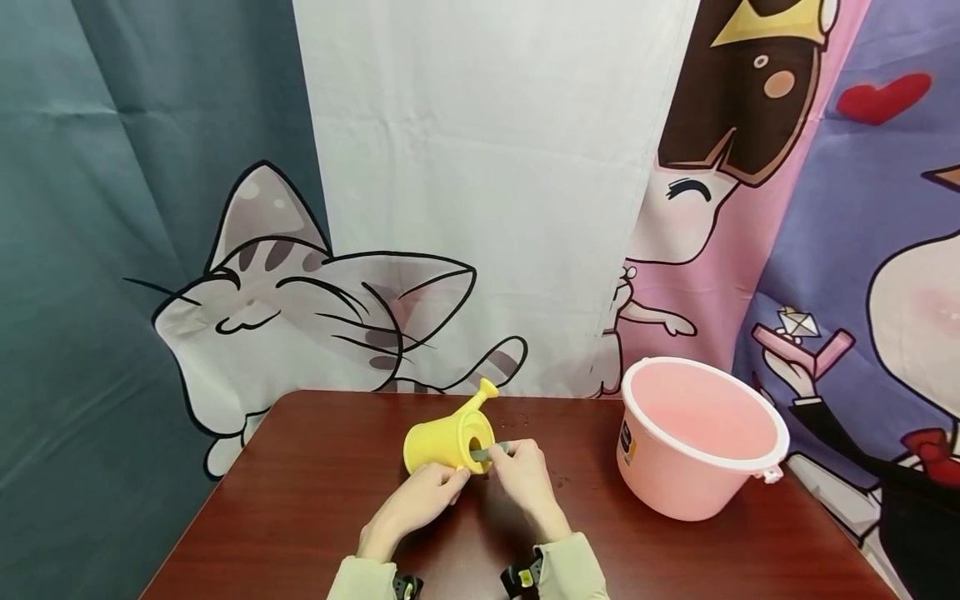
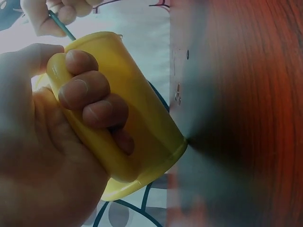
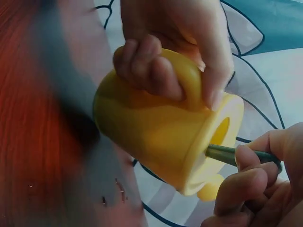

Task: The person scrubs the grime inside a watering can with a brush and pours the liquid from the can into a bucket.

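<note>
A yellow watering can (image 1: 438, 443) lies tilted over the table, its spout pointing up and away and its open top turned to the right. My left hand (image 1: 422, 500) grips its handle, the fingers curled through the loop in the left wrist view (image 2: 90, 94). My right hand (image 1: 522, 475) pinches a thin dark green handle (image 3: 227, 154) between thumb and fingers. The far end of this green tool runs into the can's opening and is hidden inside, so I cannot tell its kind.
A pink bucket (image 1: 690, 492) with a white rim stands at the right of the dark red-brown table (image 1: 315, 500). Small wet spots (image 1: 562, 482) dot the wood near the can. Behind the table hangs a printed cloth (image 1: 487, 167) with cartoon figures.
</note>
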`<state>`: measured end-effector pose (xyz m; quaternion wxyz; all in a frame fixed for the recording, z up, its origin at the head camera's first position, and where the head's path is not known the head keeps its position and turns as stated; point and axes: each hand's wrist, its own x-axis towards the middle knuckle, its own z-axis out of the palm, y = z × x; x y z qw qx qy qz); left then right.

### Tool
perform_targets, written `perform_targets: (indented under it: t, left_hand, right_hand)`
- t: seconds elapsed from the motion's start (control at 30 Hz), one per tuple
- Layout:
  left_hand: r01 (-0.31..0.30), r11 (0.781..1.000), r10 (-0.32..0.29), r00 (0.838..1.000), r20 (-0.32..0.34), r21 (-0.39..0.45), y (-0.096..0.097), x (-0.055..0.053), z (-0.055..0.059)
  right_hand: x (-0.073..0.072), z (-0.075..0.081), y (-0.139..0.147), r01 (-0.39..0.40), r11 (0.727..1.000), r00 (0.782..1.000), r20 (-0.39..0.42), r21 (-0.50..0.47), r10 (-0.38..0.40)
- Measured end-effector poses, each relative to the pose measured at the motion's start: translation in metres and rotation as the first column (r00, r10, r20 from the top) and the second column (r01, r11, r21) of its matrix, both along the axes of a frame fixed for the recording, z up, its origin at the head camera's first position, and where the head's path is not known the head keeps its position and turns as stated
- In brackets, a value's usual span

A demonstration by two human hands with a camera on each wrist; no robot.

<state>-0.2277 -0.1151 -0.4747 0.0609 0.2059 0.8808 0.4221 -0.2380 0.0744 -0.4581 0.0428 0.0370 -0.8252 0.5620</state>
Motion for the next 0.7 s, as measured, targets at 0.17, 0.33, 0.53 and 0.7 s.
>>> perform_targets:
  t: [0.17,0.33,0.53,0.7]
  left_hand:
    - [0.004,1.0,-0.004,1.0,-0.011,0.008,0.0,0.0,0.0]
    - [0.012,1.0,-0.011,1.0,-0.023,0.015,0.002,0.001,0.0]
    - [0.028,1.0,-0.028,1.0,0.011,0.003,0.004,0.003,-0.002]
    - [0.009,1.0,-0.009,1.0,0.008,0.011,0.003,0.001,0.0]
  right_hand:
    - [0.002,0.009,0.007,0.025,1.0,1.0,-0.017,0.013,-0.025]
    - [0.006,0.022,0.013,0.055,0.998,0.998,-0.033,0.013,-0.055]
    - [0.007,0.025,0.017,0.075,0.997,0.997,0.008,-0.019,-0.075]
    - [0.004,0.021,0.016,0.055,0.997,0.998,0.012,-0.053,-0.055]
